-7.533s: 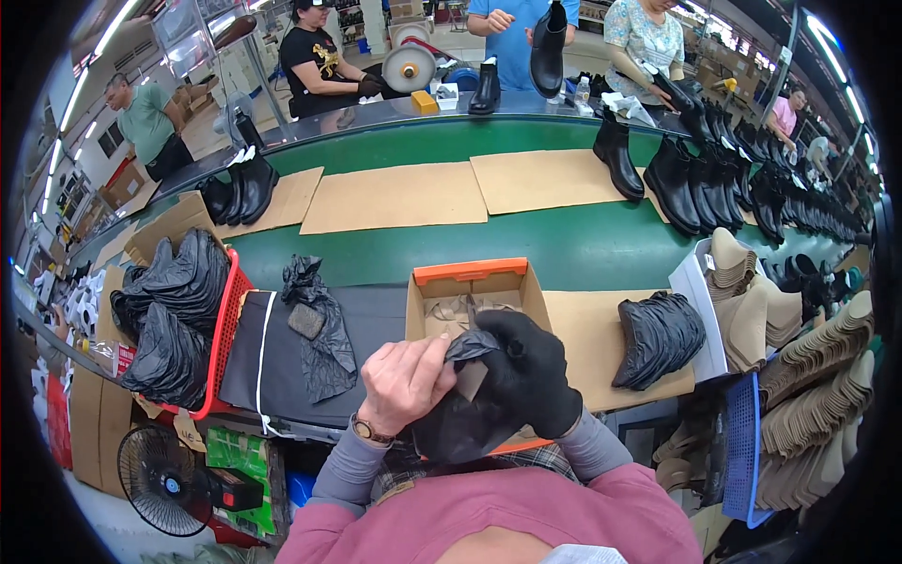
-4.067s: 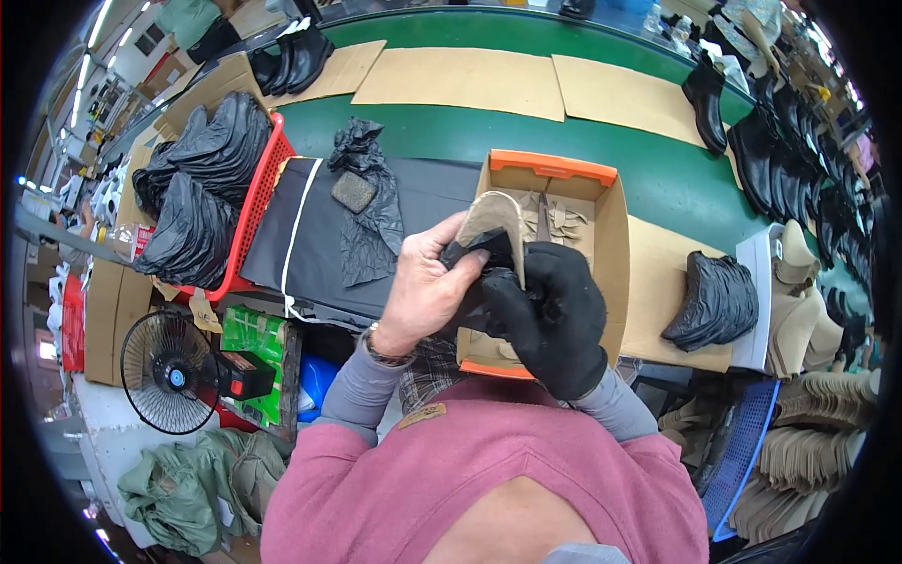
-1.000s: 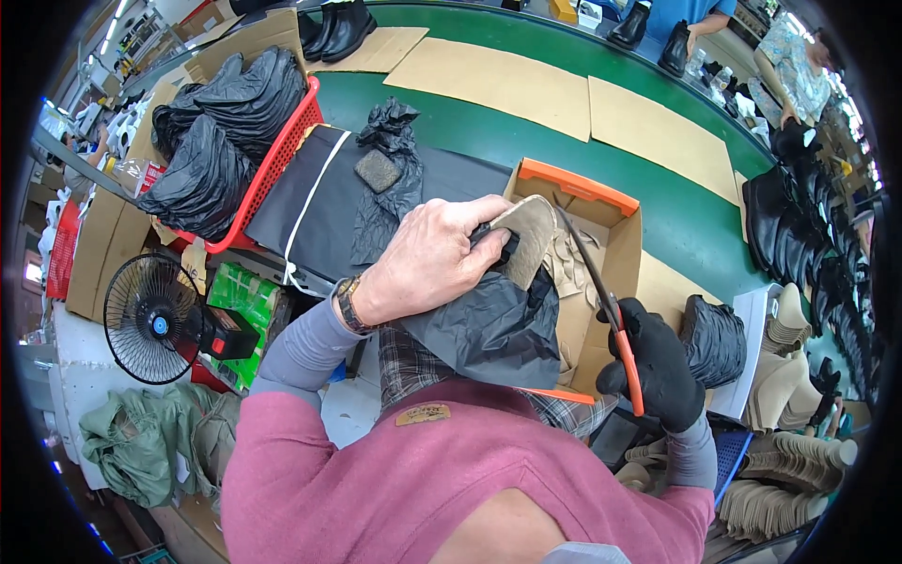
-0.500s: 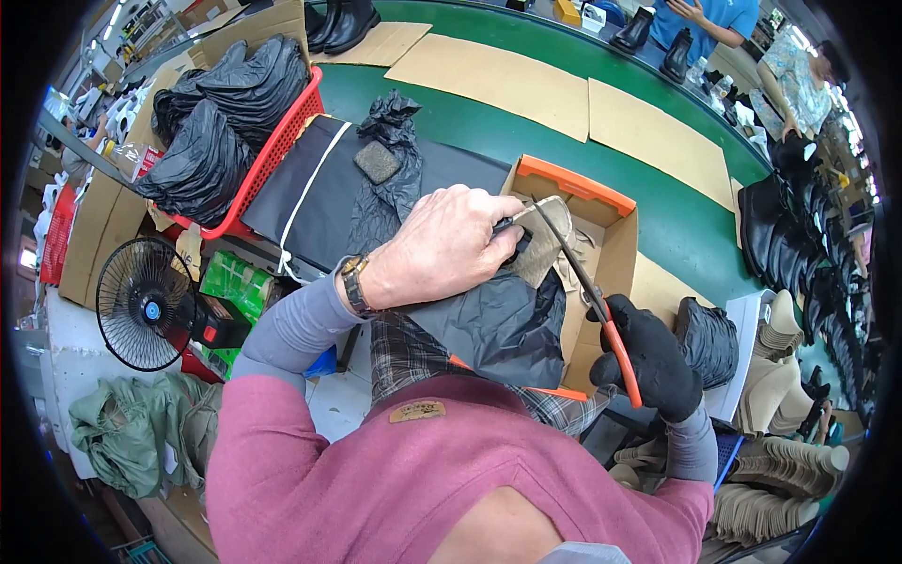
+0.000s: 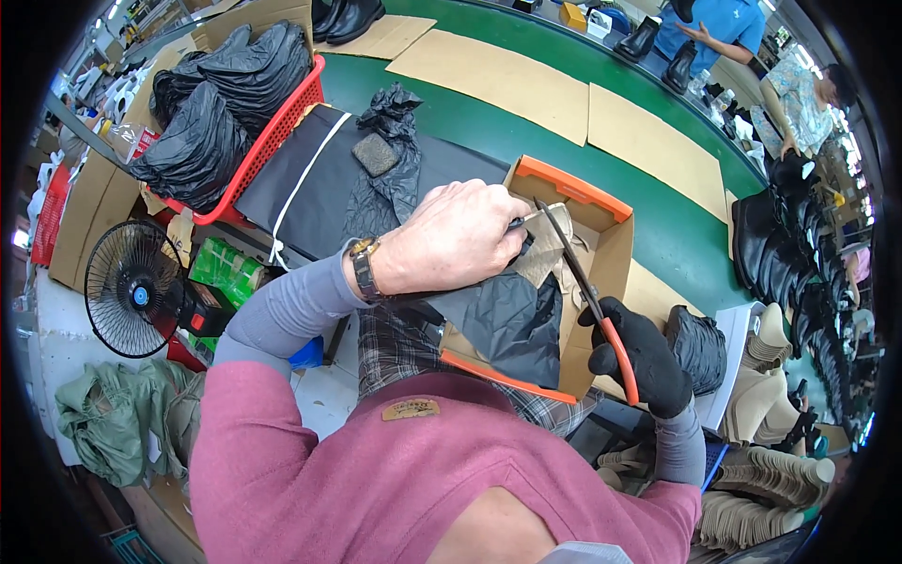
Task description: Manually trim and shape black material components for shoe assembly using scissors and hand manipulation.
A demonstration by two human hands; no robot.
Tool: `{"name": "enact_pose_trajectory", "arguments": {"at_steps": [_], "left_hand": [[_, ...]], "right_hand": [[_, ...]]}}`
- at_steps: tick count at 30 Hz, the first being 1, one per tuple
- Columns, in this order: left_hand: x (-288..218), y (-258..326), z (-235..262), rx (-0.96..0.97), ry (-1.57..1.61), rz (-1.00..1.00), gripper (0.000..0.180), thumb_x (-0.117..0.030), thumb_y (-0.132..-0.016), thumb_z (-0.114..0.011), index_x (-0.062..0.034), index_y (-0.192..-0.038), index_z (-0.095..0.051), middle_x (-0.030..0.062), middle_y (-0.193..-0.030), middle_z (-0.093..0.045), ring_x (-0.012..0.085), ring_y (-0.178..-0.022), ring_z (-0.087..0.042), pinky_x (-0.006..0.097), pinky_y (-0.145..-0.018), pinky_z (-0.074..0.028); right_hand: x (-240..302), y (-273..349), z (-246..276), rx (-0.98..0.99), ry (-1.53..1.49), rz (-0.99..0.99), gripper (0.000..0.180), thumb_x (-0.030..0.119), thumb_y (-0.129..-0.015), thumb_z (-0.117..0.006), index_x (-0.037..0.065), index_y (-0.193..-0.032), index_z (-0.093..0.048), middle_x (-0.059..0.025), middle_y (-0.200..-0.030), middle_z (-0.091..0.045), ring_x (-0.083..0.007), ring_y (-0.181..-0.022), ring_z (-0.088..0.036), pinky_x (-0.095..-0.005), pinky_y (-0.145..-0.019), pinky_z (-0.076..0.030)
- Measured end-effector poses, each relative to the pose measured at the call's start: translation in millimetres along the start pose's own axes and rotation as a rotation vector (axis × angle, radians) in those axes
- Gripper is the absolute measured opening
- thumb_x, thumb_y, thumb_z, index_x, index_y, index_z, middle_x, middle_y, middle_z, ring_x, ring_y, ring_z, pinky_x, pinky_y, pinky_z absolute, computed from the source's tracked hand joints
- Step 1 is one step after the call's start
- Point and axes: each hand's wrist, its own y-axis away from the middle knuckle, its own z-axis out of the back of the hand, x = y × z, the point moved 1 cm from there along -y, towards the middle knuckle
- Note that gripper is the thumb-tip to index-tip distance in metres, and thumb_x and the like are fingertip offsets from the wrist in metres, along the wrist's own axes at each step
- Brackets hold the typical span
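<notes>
My left hand [image 5: 460, 235], bare and with a watch on its wrist, reaches over an orange-edged cardboard box [image 5: 615, 268]. Its thumb and fingers are pinched at a small dark piece [image 5: 522, 235] that is mostly hidden. Just beside them lies a beige piece [image 5: 542, 246] with a rounded end. My right hand [image 5: 648, 357], in a black glove, grips long-bladed scissors [image 5: 615, 340] by the red handles. Their dark blades reach over the beige piece, the tips close to my left fingers. Crumpled black wrapping sheet [image 5: 515, 320] fills the near part of the box.
A dark block [image 5: 376, 155] rests on crumpled black wrapping atop a stack of black sheets [image 5: 301, 164]. Left are a red basket [image 5: 272, 141] of black bundles and a fan [image 5: 139, 289]. Cardboard sheets [image 5: 507, 80] line the green bench; black boots [image 5: 752, 240] stand right. Two people are across it.
My left hand has shifted slightly, baring more of the box's near edge. The black sheet under it sits lower in the box. The scissors have moved only a little.
</notes>
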Motion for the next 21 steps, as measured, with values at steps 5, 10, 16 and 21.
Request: {"name": "enact_pose_trajectory", "arguments": {"at_steps": [5, 10, 16, 21], "left_hand": [[6, -4, 4, 0.059, 0.113, -0.028, 0.02, -0.015, -0.085, -0.06, 0.0001, -0.095, -0.067, 0.0223, -0.058, -0.053, 0.0354, -0.053, -0.056, 0.041, -0.054, -0.044], [9, -4, 2, 0.075, 0.11, -0.061, 0.021, -0.015, -0.086, -0.061, -0.0008, -0.099, -0.068, 0.02, -0.054, -0.05, 0.0283, -0.044, -0.05, 0.038, -0.049, -0.041], [6, -5, 6, 0.136, 0.15, 0.076, 0.02, -0.019, -0.084, -0.057, -0.0029, -0.089, -0.068, 0.0219, -0.071, -0.062, 0.0401, -0.074, -0.063, 0.046, -0.07, -0.051], [20, -8, 2, 0.216, 0.211, -0.035, 0.025, -0.018, -0.089, -0.062, -0.0036, -0.108, -0.068, 0.0116, -0.046, -0.044, 0.0129, -0.037, -0.039, 0.031, -0.041, -0.034]], "right_hand": [[1, -1, 1, -0.028, -0.067, 0.008, 0.071, 0.068, -0.078, -0.061, 0.001, -0.1, -0.056, -0.0075, -0.071, -0.052, -0.0183, -0.065, -0.051, -0.0333, -0.062, -0.043], [-3, -3, 1, -0.071, -0.072, 0.025, 0.059, 0.052, -0.073, -0.076, 0.001, -0.093, -0.054, -0.0177, -0.069, -0.054, -0.0335, -0.061, -0.052, -0.0399, -0.061, -0.041], [4, -4, 0, -0.099, -0.073, 0.047, 0.052, 0.041, -0.073, -0.081, -0.001, -0.085, -0.054, -0.0203, -0.064, -0.05, -0.0335, -0.055, -0.045, -0.0398, -0.056, -0.038], [3, -3, 1, -0.072, 0.036, -0.014, 0.047, 0.035, -0.075, -0.081, -0.001, -0.079, -0.052, -0.0204, -0.061, -0.048, -0.0308, -0.053, -0.04, -0.0387, -0.054, -0.038]]}}
